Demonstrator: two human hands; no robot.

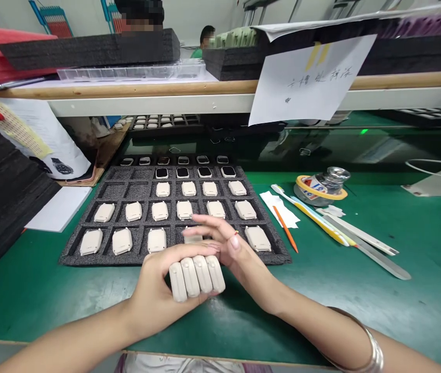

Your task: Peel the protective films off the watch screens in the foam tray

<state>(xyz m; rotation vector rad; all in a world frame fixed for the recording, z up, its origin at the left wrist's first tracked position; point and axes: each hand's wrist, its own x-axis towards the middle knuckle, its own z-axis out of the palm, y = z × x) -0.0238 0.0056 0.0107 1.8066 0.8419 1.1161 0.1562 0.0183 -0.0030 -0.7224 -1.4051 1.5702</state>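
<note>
In the left hand (152, 290), at lower centre, four pale watch cases (197, 278) are clamped side by side, and the right hand (245, 259), fingers loosely extended, is held against it. Beyond them, more cases (157, 240) are seated in a dark foam tray (137, 190); a toothbrush (312, 217) and an orange stick (287, 230) are placed at centre right.

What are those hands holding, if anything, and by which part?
The left hand holds four pale beige, rounded-rectangular cases side by side, by their top and bottom ends. I can't tell whether the right hand holds anything.
</note>
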